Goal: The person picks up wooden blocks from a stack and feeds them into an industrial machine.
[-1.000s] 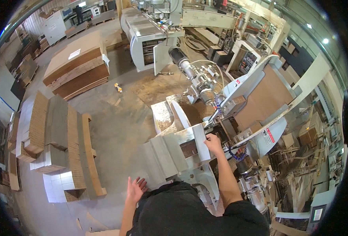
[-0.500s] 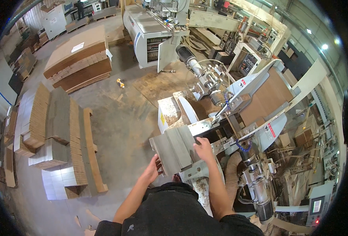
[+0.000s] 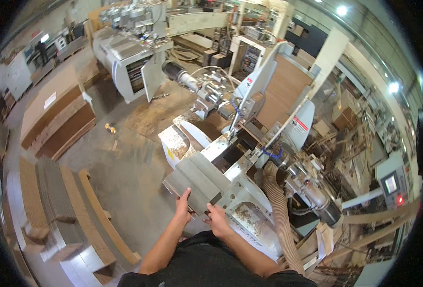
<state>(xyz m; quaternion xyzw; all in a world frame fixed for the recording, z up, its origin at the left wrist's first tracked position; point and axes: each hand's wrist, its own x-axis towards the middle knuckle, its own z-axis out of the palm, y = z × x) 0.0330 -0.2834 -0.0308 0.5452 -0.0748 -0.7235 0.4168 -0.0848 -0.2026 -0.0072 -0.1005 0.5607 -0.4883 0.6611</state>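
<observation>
grey boards (image 3: 197, 178), near edge in both hands (image 3: 183, 206) (image 3: 216, 220); forearms (image 3: 162, 246) (image 3: 247, 251) angled inward

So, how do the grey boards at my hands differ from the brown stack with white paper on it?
The boards look grey on top; the stack is brown. The boards look much smaller than the stack. The left hand and right hand are at the boards; the stack stands apart from both. Both show flat, layered pieces.

Panels (image 3: 199, 176) before person (image 3: 206, 260); board stacks (image 3: 58, 201) left, sheet pile (image 3: 58, 115) behind them; hose (image 3: 279, 205) right, control screen (image 3: 391, 184) farther right.
</observation>
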